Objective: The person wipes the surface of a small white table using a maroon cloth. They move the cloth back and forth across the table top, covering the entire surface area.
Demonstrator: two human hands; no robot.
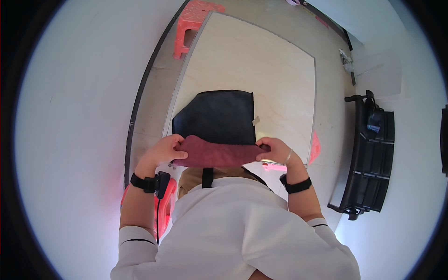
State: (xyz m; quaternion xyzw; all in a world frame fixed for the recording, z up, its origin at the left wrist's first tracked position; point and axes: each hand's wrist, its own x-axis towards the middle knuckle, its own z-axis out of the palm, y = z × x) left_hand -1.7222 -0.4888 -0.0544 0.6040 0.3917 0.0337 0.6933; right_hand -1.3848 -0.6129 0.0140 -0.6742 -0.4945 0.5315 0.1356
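A maroon cloth (219, 155) is stretched sideways in front of my body, held at both ends. My left hand (164, 151) pinches its left end, thumb on top. At the other end, my right hand (276, 151) has its fingers closed on the cloth. Just beyond lies a flat black piece (217, 116), which looks like leather or coated fabric, with a slanted upper left corner and a small pale tag (255, 121) on its right edge. The cloth covers the near edge of this black piece. Whether the two are joined I cannot tell.
The black piece rests on a cream table (261, 56) with a metal rim. Red plastic stools stand at the far left corner (198, 21), by my left forearm (163, 212) and at the table's right edge (315, 147). A black bench (371, 163) lines the right wall.
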